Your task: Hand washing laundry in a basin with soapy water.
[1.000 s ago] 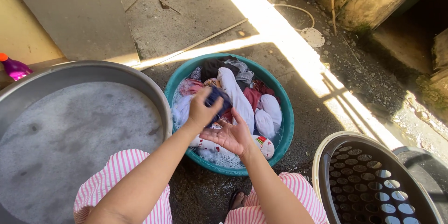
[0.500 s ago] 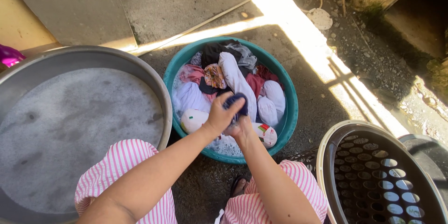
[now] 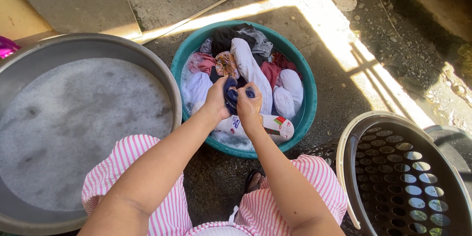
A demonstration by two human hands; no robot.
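Observation:
A teal basin (image 3: pixel 306 78) on the ground holds several wet clothes in white, pink, red, grey and black, with suds. Over its near side my left hand (image 3: pixel 217 99) and my right hand (image 3: pixel 249 106) are pressed together, both gripping a small dark blue cloth (image 3: pixel 231 94). Just below my hands lies a white garment with a coloured print (image 3: pixel 275 125).
A large grey metal tub (image 3: pixel 98 49) of soapy water stands at the left. A dark perforated laundry basket (image 3: pixel 408 177) with a pale rim stands at the lower right. My knees in pink-striped shorts (image 3: pixel 162 206) are at the bottom. A purple object (image 3: pixel 7 46) sits at the far left.
My hands have drawn back from the middle of the basin toward its near side and closed together on the dark blue cloth.

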